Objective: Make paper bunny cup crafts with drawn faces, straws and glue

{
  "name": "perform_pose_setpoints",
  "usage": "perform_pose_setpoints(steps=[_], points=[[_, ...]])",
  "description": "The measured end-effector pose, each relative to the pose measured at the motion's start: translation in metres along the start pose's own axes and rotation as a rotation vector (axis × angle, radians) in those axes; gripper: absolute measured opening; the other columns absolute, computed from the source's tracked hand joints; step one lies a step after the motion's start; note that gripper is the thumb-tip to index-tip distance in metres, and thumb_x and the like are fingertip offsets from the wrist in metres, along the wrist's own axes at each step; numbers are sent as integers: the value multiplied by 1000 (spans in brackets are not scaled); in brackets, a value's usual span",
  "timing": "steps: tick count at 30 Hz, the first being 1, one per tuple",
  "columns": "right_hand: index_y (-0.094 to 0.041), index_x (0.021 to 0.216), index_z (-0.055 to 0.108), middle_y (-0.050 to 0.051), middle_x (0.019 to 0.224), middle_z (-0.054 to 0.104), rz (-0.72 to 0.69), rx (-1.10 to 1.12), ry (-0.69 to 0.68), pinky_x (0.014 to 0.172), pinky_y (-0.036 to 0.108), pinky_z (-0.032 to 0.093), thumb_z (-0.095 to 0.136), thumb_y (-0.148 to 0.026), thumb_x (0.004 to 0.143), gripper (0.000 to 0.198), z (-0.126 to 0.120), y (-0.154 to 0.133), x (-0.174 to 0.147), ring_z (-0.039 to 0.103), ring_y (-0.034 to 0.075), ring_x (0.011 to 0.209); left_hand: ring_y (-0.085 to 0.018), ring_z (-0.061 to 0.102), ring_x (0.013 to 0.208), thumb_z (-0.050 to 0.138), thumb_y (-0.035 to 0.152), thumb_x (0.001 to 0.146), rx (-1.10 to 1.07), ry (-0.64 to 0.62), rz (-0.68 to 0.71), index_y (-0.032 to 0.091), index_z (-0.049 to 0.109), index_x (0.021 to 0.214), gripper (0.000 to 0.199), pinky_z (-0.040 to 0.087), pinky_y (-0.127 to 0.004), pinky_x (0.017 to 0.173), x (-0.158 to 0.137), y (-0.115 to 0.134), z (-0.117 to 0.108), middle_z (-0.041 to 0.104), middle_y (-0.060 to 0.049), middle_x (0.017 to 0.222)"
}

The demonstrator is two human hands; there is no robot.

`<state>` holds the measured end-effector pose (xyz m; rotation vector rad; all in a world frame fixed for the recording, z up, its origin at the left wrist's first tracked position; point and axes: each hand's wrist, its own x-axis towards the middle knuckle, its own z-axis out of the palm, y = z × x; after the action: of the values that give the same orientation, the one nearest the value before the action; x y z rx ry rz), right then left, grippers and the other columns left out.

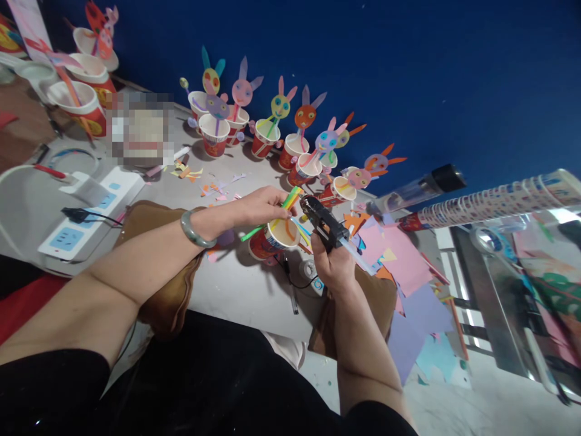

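My left hand (261, 209) pinches a narrow green and yellow strip (291, 197) above a red and white paper cup (263, 245). Whether the strip is a straw or folded paper I cannot tell. More coloured strips stick out around the cup's rim, a green one to the left, yellow and blue ones to the right. My right hand (336, 266) is wrapped round a black hot glue gun (333, 227), with a translucent glue stick (356, 254) jutting from its rear. The gun's nozzle points at the strip, close to my left fingertips.
Several paper cups with rabbit-faced paper figures (280, 106) line the blue wall. A white power strip (68, 233) lies at left, near paper scraps (186, 171). Coloured paper sheets (408, 260) and a long stack of cups (490, 203) are at right. A pen (294, 300) lies in front.
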<state>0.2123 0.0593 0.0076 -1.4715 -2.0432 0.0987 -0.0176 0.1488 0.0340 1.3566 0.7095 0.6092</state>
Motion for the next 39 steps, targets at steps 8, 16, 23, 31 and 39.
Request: perform_pose_setpoints(steps=[8, 16, 23, 31, 39], points=[[-21, 99, 65, 11, 87, 70, -19, -9, -12, 75, 43, 54, 48, -53, 101, 36, -2, -1, 1, 66, 28, 82, -12, 63, 74, 63, 7, 72, -3, -6, 13, 15, 71, 77, 13, 49, -22, 70, -1, 3, 0, 68, 2, 74], [-22, 101, 66, 11, 87, 72, -52, -20, 41, 74, 43, 55, 49, -52, 101, 34, -1, -1, 1, 67, 28, 81, -15, 66, 77, 64, 11, 73, 8, -21, 14, 15, 71, 79, 10, 51, -25, 73, -3, 3, 0, 70, 0, 77], [-21, 101, 68, 11, 86, 73, -79, -71, 31, 72, 42, 54, 49, -50, 101, 35, -1, -1, 1, 67, 28, 77, -15, 67, 80, 63, 12, 73, 13, -33, 12, 16, 70, 81, 11, 52, -24, 73, -4, 4, 0, 70, 1, 77], [-19, 107, 66, 13, 92, 74, -155, -84, 64, 74, 42, 55, 50, -39, 102, 26, 0, 2, -1, 69, 28, 82, -14, 65, 77, 63, 12, 72, 33, -16, 22, 15, 72, 79, 11, 51, -22, 71, -2, 3, 0, 70, 1, 77], [-18, 105, 66, 10, 87, 72, -259, -164, 119, 68, 36, 51, 52, -33, 101, 21, 1, 1, 1, 64, 24, 73, -14, 64, 78, 63, 13, 73, 63, -8, 33, 14, 70, 83, 12, 50, -24, 73, 0, -2, -2, 69, 0, 80]])
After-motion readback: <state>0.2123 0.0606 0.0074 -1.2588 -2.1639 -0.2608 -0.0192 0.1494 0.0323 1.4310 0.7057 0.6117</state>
